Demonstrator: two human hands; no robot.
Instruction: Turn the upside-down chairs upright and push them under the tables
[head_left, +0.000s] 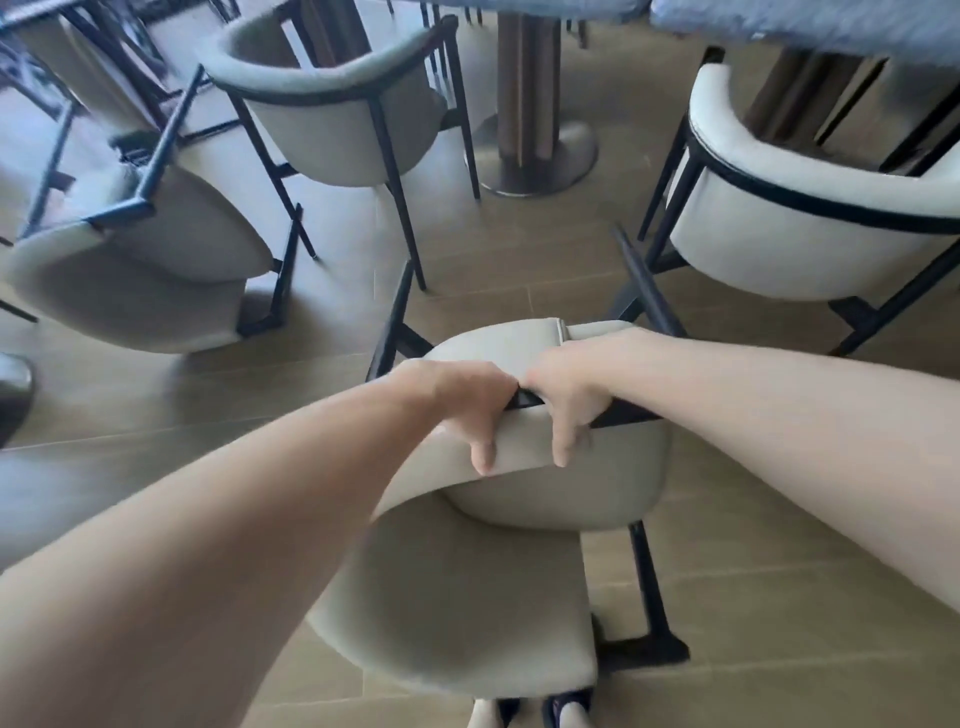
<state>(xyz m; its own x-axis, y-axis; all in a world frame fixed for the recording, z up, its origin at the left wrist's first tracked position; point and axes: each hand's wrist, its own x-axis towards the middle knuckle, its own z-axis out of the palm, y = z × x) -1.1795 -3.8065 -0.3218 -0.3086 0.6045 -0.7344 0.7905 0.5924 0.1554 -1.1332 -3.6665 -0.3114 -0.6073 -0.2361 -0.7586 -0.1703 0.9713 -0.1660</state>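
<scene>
Floor: we see tan wood-look planks with thin seams, running across the whole view.
Near centre: a cream chair stands on the floor, its black legs at the near right.
Left: an overturned chair lies on the floor, legs pointing up.
Far centre: an upright chair stands on four black legs.
Right: another upright chair stands near a table.
Far: a round metal table base sits flat on the planks.
Near edge: we see feet on the floor.
</scene>
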